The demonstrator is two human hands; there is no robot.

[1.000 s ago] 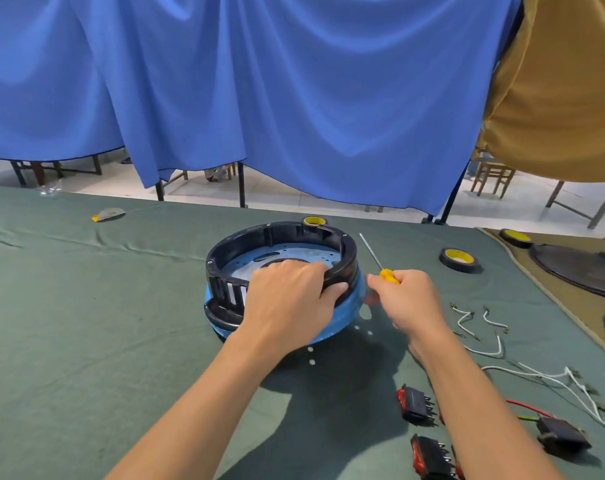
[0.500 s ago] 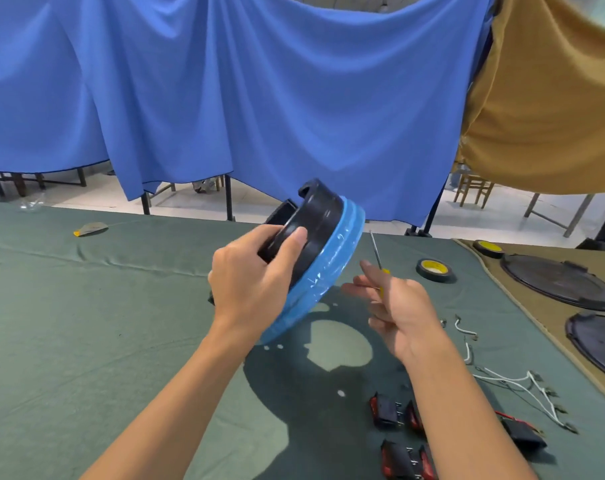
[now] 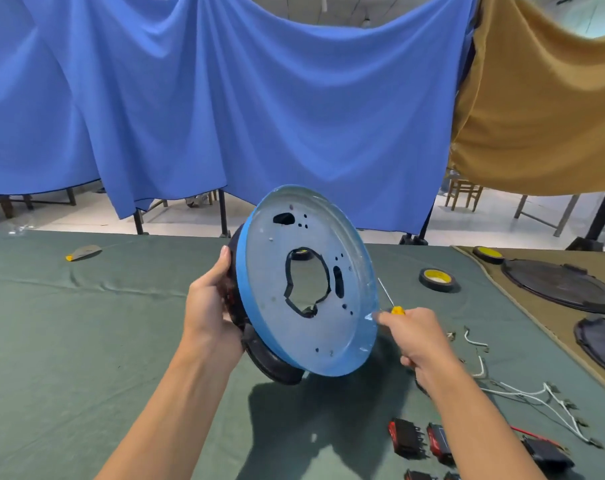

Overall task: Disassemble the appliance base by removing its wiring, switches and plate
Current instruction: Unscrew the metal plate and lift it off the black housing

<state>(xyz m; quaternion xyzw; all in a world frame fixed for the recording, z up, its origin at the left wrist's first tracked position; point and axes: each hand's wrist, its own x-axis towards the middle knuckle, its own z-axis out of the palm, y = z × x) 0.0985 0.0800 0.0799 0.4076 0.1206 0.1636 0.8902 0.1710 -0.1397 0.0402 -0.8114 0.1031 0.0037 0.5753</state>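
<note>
The appliance base (image 3: 276,327), a black ring with a blue-filmed round plate, is held up off the table, tilted on edge, its flat underside with a large middle hole facing me. My left hand (image 3: 211,306) grips its black left rim. My right hand (image 3: 415,337) holds a yellow-handled screwdriver (image 3: 392,304) and its fingertips touch the plate's right edge. Removed white wires (image 3: 522,393) and red-and-black switches (image 3: 418,438) lie on the green cloth at the lower right.
Two yellow-cored black tape rolls (image 3: 437,279) (image 3: 488,254) lie at the right. Black round lids (image 3: 560,285) rest on a brown cloth at the far right. A small grey-and-yellow item (image 3: 82,252) lies far left. Blue and tan curtains hang behind the table.
My left hand has lifted the base off the table and turned it over, so its underside now faces me. My right hand moved to the plate's right edge with the screwdriver.
</note>
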